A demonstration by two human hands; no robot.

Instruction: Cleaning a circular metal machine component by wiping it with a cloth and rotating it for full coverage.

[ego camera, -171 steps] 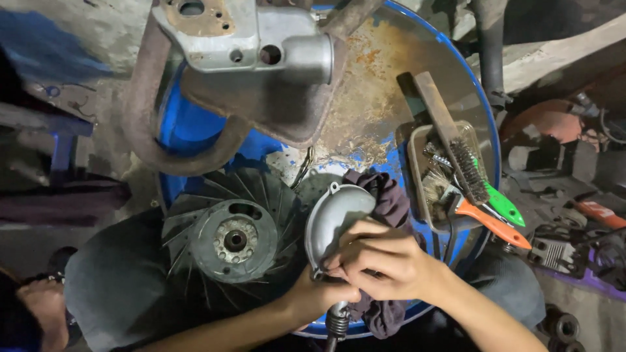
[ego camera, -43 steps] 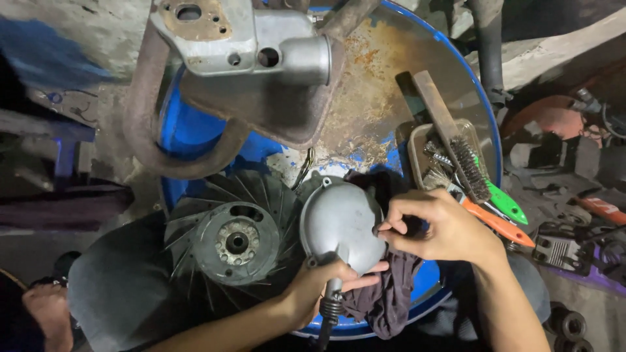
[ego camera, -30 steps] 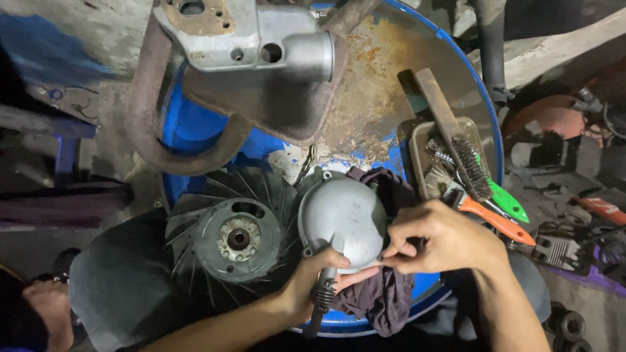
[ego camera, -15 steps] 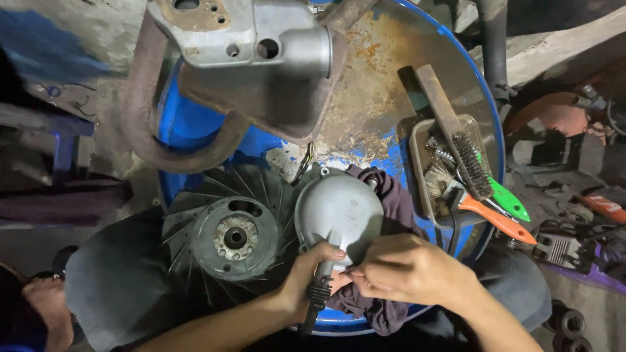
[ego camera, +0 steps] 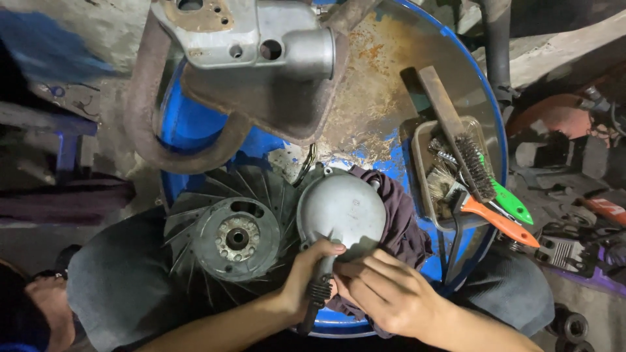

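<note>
The grey domed metal cover (ego camera: 341, 212) sits at the near edge of the rusty blue drum top (ego camera: 385, 98), just right of the finned flywheel (ego camera: 231, 238) and resting against a dark purple rag (ego camera: 401, 225) bunched under its right side. The left hand (ego camera: 312, 277) is closed round the dark ribbed stub (ego camera: 318, 293) below the cover, thumb pressed up on the cover's lower rim. The right hand (ego camera: 385, 293) has come back down from the cover's right edge, where it was about a second ago, and now lies over the lower rim with its fingers curled and pressed together onto the rag's near fold; whether they pinch cloth or only press it I cannot tell. The cover itself has turned a little between the pictures, its dome now facing more squarely up, which reads as wiping that has worked round to the bottom edge, with the upper dome already looking evenly dull and free of grime. Beyond, a tray (ego camera: 424, 189) holds a wire brush (ego camera: 456, 140) and brushes with orange (ego camera: 499, 225) and green (ego camera: 512, 203) handles, untouched, and a large grey engine casing (ego camera: 254, 39) sits at the drum's far side.
</note>
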